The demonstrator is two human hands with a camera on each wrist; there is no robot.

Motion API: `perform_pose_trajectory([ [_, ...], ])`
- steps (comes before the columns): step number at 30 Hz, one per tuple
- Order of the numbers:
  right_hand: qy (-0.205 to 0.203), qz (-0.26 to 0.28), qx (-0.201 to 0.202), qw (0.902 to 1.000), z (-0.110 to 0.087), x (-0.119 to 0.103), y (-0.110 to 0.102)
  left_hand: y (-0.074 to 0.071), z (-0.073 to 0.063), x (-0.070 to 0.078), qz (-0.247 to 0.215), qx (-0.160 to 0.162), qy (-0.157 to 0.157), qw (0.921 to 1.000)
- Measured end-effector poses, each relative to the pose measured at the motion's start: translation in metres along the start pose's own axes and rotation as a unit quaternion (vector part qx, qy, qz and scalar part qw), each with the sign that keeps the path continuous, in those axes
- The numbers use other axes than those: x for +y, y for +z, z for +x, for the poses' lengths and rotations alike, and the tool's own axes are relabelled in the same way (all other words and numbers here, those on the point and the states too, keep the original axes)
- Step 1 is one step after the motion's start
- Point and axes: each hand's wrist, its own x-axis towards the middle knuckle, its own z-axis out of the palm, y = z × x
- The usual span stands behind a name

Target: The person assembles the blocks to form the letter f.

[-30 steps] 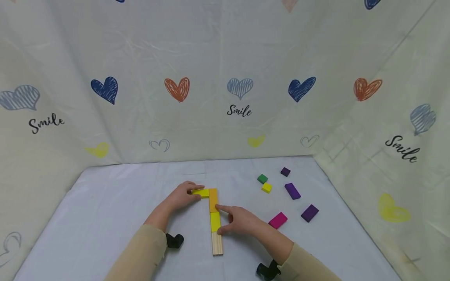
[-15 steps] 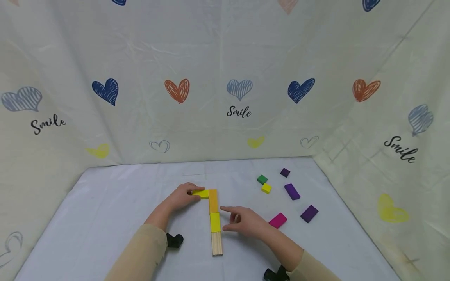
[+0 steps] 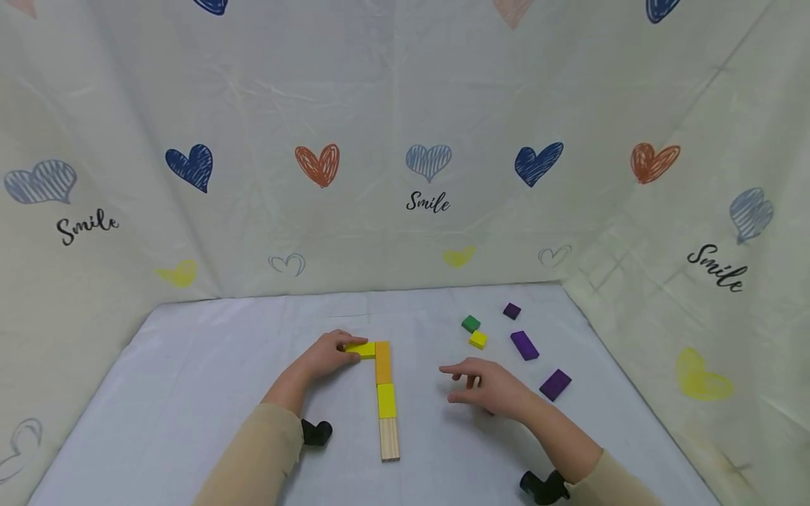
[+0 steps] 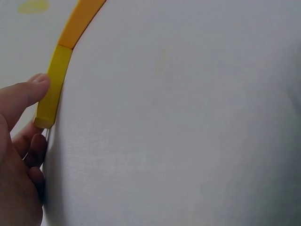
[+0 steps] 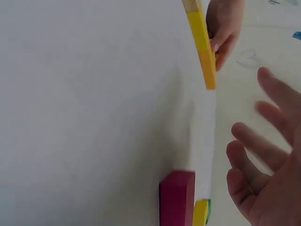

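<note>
1. Clearly the left hand [image 3: 329, 355] has the grip: thumb on the near side, fingertip on the far side, pinching the yellow bar [image 3: 364, 350].
2. That yellow bar lies flat on the tabletop [image 3: 342, 479], its end against the left side of the orange bar [image 3: 382, 362], right at the far tip of the row. Judging from where I stand, a light pinch serves best; much sideways push could knock the orange bar askew.
3. Below the orange bar come the middle bar [image 3: 387, 400], also yellow, and the plain bar [image 3: 389, 440], end to end. Their line makes a good guide: the yellow bar should sit square to it, far edges level.
4. The right hand [image 3: 490, 386] is empty, fingers loosely bent, hovering to the right of the row and touching none of it. So nothing braces the orange bar from that side, and I'd nudge gently.
5. Mostly hidden from above by that hand, the pink bar [image 5: 177, 200] shows in the right wrist view. A low sweep might clip it, so lift well clear.
6. When letting go, I'd part thumb and finger evenly, so neither drags the yellow bar off the joint.
</note>
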Motion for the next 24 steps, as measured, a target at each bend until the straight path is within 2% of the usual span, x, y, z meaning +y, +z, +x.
perform_pose_trajectory([
  [5,0.009,0.002,-0.001,1.0,-0.016,0.026,-0.022,0.002,0.002,-0.001,0.0,-0.001,-0.003,1.0],
  [12,-0.002,-0.023,-0.015,0.9996,-0.03,0.055,-0.042,0.002,0.002,-0.002,-0.006,-0.001,-0.019,0.9998],
  [20,-0.006,-0.028,-0.052,0.9983,-0.03,0.072,-0.046,0.002,0.003,-0.004,-0.008,0.0,-0.016,0.9998],
  [24,-0.012,-0.054,-0.074,0.9957,-0.024,0.076,-0.044,0.002,0.003,-0.003,-0.011,0.001,-0.016,0.9998],
])
